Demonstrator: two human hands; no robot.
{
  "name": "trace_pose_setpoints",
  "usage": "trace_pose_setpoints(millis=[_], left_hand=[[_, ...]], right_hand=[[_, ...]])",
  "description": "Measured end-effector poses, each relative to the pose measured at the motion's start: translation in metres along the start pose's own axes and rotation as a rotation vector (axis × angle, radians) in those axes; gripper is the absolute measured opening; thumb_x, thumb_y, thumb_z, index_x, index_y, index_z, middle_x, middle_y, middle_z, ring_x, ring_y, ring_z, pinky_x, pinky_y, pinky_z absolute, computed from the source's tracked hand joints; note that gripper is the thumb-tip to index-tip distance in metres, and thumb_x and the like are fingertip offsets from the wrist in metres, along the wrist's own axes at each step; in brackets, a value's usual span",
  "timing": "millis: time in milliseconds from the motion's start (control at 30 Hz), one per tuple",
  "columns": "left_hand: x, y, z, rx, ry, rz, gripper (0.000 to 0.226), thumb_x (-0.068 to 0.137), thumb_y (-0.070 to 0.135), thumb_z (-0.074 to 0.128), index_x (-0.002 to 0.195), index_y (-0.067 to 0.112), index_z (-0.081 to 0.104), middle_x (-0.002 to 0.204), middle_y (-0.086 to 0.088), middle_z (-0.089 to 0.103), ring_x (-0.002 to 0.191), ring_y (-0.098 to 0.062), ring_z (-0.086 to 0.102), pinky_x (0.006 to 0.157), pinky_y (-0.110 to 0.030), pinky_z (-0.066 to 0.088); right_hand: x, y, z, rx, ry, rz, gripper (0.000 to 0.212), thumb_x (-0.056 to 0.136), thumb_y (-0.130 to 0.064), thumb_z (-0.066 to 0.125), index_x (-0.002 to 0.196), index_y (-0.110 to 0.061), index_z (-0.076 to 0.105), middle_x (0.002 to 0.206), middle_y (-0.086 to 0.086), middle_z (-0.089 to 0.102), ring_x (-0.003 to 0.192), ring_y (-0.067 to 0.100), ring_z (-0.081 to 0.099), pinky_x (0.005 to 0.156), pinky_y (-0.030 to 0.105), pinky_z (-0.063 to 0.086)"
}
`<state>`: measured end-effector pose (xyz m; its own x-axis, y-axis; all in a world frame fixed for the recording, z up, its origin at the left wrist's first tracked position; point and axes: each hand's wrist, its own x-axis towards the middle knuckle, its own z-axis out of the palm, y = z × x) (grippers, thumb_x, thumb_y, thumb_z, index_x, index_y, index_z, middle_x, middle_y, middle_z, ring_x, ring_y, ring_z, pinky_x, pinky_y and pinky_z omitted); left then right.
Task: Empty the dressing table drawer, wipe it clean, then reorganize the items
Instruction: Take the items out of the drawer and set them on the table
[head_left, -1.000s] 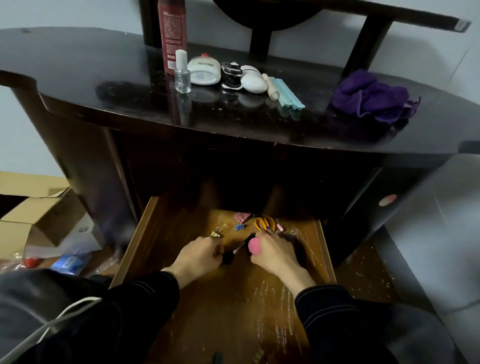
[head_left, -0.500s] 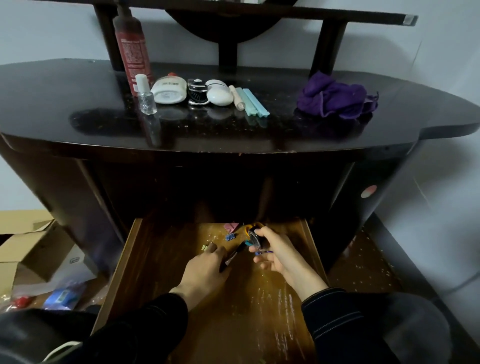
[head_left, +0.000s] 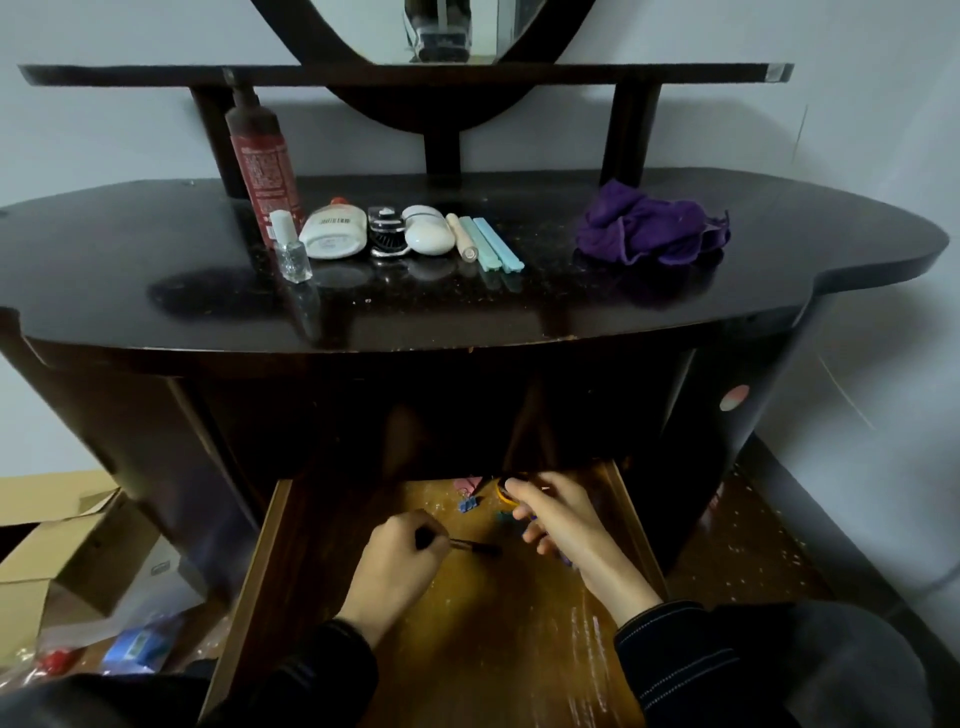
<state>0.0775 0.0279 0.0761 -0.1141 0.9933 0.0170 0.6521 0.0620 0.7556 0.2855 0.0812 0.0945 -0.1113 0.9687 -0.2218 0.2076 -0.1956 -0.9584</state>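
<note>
Emptying step. Drawer (head_left: 249, 587) stands open below the table's (head_left: 156, 312) front edge. Left hand (head_left: 400, 564) grips brush (head_left: 470, 545). Right hand (head_left: 563, 525) curls beside scissors (head_left: 502, 493) at drawer's back edge; grasp unclear. Next: probably lift clips (head_left: 467, 504) onto table.

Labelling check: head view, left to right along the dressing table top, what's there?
Red bottle → nail polish → white tube → black brush → white case → beige stick → teal sticks → purple cloth.

Head camera looks forward and down, close over the open drawer (head_left: 260, 561).
</note>
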Motion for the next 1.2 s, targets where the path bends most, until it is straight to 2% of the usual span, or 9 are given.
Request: trace_pose_setpoints(millis=[167, 333, 567, 700, 767, 933, 1033, 1100, 1200], left_hand=[[-0.046, 0.027, -0.050, -0.114, 0.140, 0.124, 0.020, 0.094, 0.010, 0.063, 0.090, 0.030, 0.066, 0.078, 0.003, 0.066, 0.056, -0.013, 0.057, 0.046, -0.027, 0.044], [-0.072, 0.053, -0.102, -0.263, 0.379, 0.284, 0.011, 0.089, 0.017, 0.070, 0.090, 0.027, 0.072, 0.076, 0.005, 0.070, 0.063, -0.006, 0.062, 0.056, -0.023, 0.047], [-0.077, 0.081, -0.150, -0.629, 0.647, 0.366, 0.036, 0.085, 0.046, 0.072, 0.100, 0.014, 0.072, 0.063, -0.008, 0.062, 0.051, -0.019, 0.054, 0.044, -0.022, 0.041], [-0.069, 0.084, -0.165, -0.785, 0.723, 0.391, 0.037, 0.083, 0.043, 0.076, 0.100, 0.010, 0.072, 0.068, -0.016, 0.065, 0.048, -0.025, 0.052, 0.044, -0.022, 0.040], [-0.065, 0.084, -0.169, -0.812, 0.740, 0.382, 0.035, 0.082, 0.041, 0.078, 0.098, 0.010, 0.073, 0.071, -0.018, 0.067, 0.046, -0.025, 0.052, 0.043, -0.023, 0.041], [-0.056, 0.093, -0.179, -0.856, 0.714, 0.344, 0.009, 0.086, 0.025, 0.071, 0.091, 0.017, 0.074, 0.081, -0.018, 0.071, 0.047, -0.022, 0.054, 0.040, -0.022, 0.040], [-0.053, 0.105, -0.182, -0.842, 0.699, 0.333, 0.009, 0.092, 0.012, 0.067, 0.091, 0.017, 0.074, 0.082, -0.016, 0.072, 0.049, -0.022, 0.054, 0.040, -0.022, 0.040], [-0.052, 0.114, -0.182, -0.830, 0.688, 0.339, 0.012, 0.094, 0.009, 0.066, 0.090, 0.017, 0.074, 0.082, -0.016, 0.072, 0.049, -0.020, 0.053, 0.039, -0.022, 0.040], [-0.048, 0.129, -0.181, -0.731, 0.632, 0.379, 0.017, 0.094, 0.008, 0.066, 0.085, 0.021, 0.073, 0.077, -0.013, 0.071, 0.045, -0.017, 0.049, 0.038, -0.020, 0.036]], right_hand=[[-0.036, -0.026, -0.001, -0.210, -0.147, -0.233, 0.020, 0.090, -0.053, 0.067, 0.108, -0.045, 0.063, 0.103, -0.013, 0.066, 0.078, -0.006, 0.061, 0.063, 0.011, 0.045], [-0.088, -0.080, -0.006, -0.299, -0.161, -0.507, 0.028, 0.092, -0.049, 0.067, 0.119, -0.044, 0.062, 0.118, -0.032, 0.060, 0.115, -0.009, 0.054, 0.086, 0.004, 0.040], [-0.121, -0.192, -0.011, -0.187, -0.114, -0.758, 0.036, 0.084, -0.058, 0.065, 0.117, -0.041, 0.065, 0.115, -0.020, 0.068, 0.107, 0.002, 0.064, 0.088, 0.022, 0.052], [-0.089, -0.238, 0.001, -0.522, 0.104, -0.758, 0.053, 0.076, -0.071, 0.057, 0.121, -0.044, 0.057, 0.117, -0.031, 0.061, 0.104, -0.006, 0.055, 0.080, 0.022, 0.044], [-0.068, -0.251, 0.012, -0.709, 0.160, -0.734, 0.053, 0.080, -0.070, 0.057, 0.125, -0.041, 0.056, 0.123, -0.025, 0.059, 0.108, 0.002, 0.055, 0.074, 0.023, 0.040], [-0.033, -0.259, 0.034, -1.002, 0.144, -0.673, 0.054, 0.090, -0.064, 0.054, 0.139, -0.042, 0.047, 0.167, -0.005, 0.020, 0.142, 0.020, 0.034, 0.099, 0.036, 0.042], [-0.031, -0.257, 0.030, -0.910, 0.126, -0.658, 0.067, 0.087, -0.067, 0.057, 0.147, -0.042, 0.038, 0.163, -0.008, 0.028, 0.145, 0.019, 0.033, 0.102, 0.038, 0.040], [-0.032, -0.255, 0.021, -0.648, 0.088, -0.640, 0.064, 0.084, -0.067, 0.062, 0.140, -0.042, 0.046, 0.132, -0.017, 0.056, 0.123, 0.010, 0.053, 0.091, 0.031, 0.045], [-0.032, -0.257, 0.010, -0.174, -0.034, -0.582, 0.029, 0.089, -0.049, 0.068, 0.114, -0.034, 0.067, 0.103, -0.006, 0.069, 0.082, -0.002, 0.061, 0.076, 0.019, 0.051]])
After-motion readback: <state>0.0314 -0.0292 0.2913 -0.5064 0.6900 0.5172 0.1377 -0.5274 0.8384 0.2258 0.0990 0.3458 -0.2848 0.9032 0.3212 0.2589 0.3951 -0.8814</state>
